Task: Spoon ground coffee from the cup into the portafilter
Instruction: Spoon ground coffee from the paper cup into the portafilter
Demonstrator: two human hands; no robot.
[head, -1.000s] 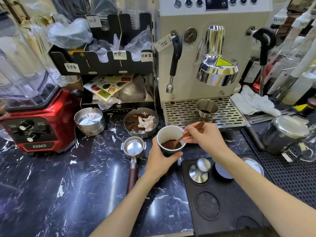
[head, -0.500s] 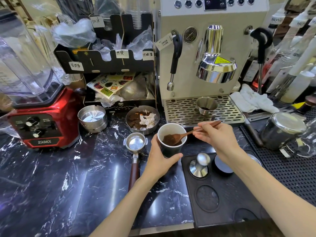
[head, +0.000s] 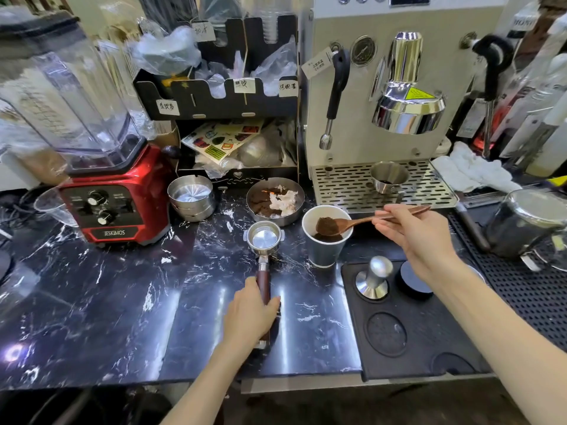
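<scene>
A grey paper cup (head: 325, 250) with ground coffee inside stands on the black marble counter. My right hand (head: 412, 237) pinches a wooden spoon (head: 365, 220) whose bowl, heaped with grounds, hovers just over the cup's mouth. Left of the cup lies the portafilter (head: 264, 237), its steel basket empty and shiny, its brown handle pointing toward me. My left hand (head: 250, 317) is wrapped around that handle near its end.
A steel tamper (head: 375, 279) stands on the black tamping mat (head: 408, 332) at the right. Behind are a steel bowl of used grounds (head: 274, 204), a stack of small steel tins (head: 191, 197), a red blender (head: 101, 207) and the espresso machine (head: 383, 118).
My left hand let go of the cup and moved down-left onto the portafilter handle. The right hand raised the loaded spoon out of the coffee to the cup's rim.
</scene>
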